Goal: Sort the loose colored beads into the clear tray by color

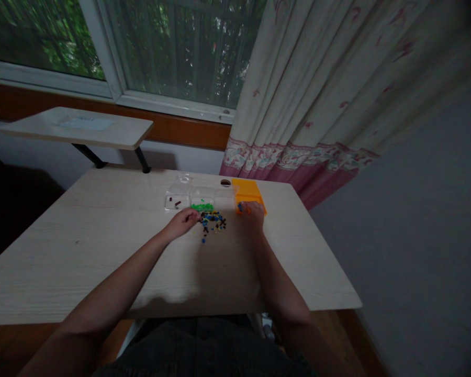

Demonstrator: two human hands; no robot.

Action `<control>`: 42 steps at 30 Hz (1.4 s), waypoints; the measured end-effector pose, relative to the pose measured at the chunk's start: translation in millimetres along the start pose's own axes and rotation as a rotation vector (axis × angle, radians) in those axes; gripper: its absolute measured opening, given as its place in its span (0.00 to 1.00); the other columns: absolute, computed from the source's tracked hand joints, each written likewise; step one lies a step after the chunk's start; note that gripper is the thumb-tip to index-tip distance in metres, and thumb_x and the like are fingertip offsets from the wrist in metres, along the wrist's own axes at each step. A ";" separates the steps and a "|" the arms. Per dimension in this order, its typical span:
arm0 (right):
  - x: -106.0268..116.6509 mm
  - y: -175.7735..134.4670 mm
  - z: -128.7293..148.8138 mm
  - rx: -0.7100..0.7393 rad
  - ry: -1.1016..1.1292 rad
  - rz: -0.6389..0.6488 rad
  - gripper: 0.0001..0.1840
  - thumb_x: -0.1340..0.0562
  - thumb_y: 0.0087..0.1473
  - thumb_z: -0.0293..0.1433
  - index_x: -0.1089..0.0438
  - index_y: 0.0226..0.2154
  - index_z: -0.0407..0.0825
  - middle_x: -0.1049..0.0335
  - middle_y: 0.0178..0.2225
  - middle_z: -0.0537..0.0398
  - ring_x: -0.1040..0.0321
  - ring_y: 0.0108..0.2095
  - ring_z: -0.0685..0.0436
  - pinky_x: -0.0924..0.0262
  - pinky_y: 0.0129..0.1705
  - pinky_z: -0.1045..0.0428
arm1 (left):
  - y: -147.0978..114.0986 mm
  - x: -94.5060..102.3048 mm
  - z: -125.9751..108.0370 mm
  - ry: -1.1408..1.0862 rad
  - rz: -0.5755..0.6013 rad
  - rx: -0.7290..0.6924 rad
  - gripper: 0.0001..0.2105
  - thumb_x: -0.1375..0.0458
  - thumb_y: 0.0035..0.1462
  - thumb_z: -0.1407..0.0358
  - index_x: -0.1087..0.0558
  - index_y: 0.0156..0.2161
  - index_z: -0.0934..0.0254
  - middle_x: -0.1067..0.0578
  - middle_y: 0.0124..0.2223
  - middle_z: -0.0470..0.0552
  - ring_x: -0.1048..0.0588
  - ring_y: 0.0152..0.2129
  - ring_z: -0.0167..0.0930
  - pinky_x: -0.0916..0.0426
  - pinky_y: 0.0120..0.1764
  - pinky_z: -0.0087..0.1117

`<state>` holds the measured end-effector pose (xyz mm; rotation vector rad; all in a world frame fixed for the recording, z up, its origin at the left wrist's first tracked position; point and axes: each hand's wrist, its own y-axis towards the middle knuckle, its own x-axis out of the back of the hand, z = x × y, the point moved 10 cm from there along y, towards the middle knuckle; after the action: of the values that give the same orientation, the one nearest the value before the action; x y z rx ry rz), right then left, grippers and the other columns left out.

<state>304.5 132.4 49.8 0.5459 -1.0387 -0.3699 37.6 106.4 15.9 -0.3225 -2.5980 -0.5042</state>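
A loose pile of small building bricks (212, 219) in blue, black and yellow lies on the table. At its left edge rests my left hand (183, 222), its fingers curled inward; whatever they may pinch is too small to make out. My right hand (254, 213) is over the front of the orange box (246, 187), closed, with its fingertips down near blue and orange bits (240, 207). What those fingers hold is partly hidden. Behind the pile stands a clear compartment tray (178, 196), with green bricks (202, 207) in its middle section and a few dark red pieces in the left one.
A small dark round item (225, 183) sits behind the tray, left of the orange box. The pale wooden table (113, 235) reaches the window wall. A raised shelf (78, 128) with a paper on it stands at the back left. A curtain (298, 104) hangs behind.
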 end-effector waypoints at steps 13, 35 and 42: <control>-31.3 -32.3 99.5 0.290 0.147 0.257 0.11 0.41 0.60 0.33 0.23 0.34 0.49 0.25 0.33 0.51 0.34 0.38 0.44 0.43 0.46 0.49 | -8.6 -15.3 -21.6 0.219 0.169 -0.150 0.10 0.44 0.60 0.61 0.25 0.43 0.62 0.32 0.37 0.53 0.31 0.32 0.31 0.34 0.37 0.32; -30.4 -35.5 109.7 0.355 0.188 0.275 0.14 0.42 0.62 0.35 0.24 0.31 0.48 0.27 0.30 0.52 0.35 0.35 0.45 0.44 0.42 0.50 | -10.6 -24.8 -27.7 0.463 0.152 -0.185 0.09 0.50 0.64 0.62 0.31 0.36 0.64 0.31 0.36 0.53 0.30 0.35 0.34 0.34 0.39 0.33; -36.0 -42.6 118.9 0.457 0.227 0.317 0.12 0.42 0.61 0.34 0.24 0.34 0.49 0.26 0.32 0.51 0.34 0.36 0.45 0.43 0.42 0.49 | -8.6 -19.3 -24.9 0.371 0.095 -0.169 0.08 0.49 0.64 0.63 0.31 0.36 0.63 0.30 0.36 0.53 0.30 0.35 0.34 0.35 0.39 0.33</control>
<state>181.1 87.5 46.2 0.7969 -0.9702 0.2143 61.7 85.9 24.4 -0.3677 -2.1774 -0.6809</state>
